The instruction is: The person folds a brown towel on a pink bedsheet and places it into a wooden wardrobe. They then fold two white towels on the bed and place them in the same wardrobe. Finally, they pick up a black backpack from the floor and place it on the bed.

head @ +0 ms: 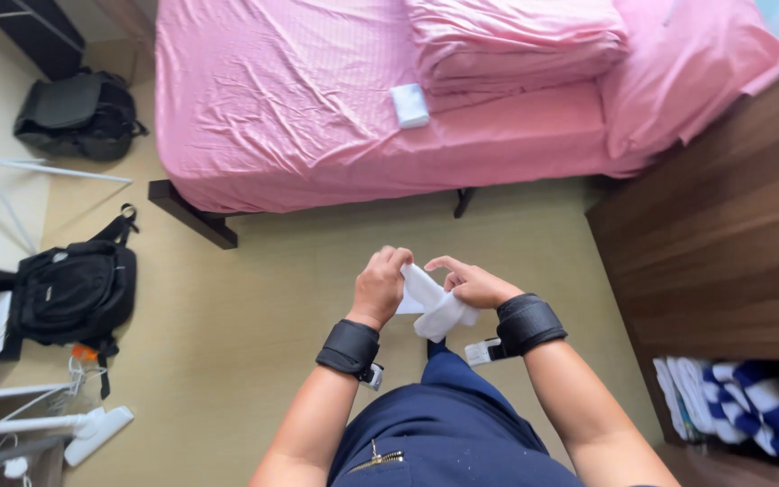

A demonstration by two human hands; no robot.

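Note:
My left hand (380, 287) and my right hand (472, 285) are held together in front of me above the floor. Both grip a small white cloth (433, 304), which bunches between them; the left hand pinches its upper edge, the right holds its other side. Each wrist wears a black band. Below the hands is my dark blue clothing (444, 424).
A bed with a pink sheet (299, 117), a folded pink blanket (516, 41) and a small white item (409, 105) stands ahead. Two black backpacks (74, 289) (78, 113) lie at left. A dark wooden cabinet (723, 234) stands at right, with blue-and-white striped towels (741, 406) inside.

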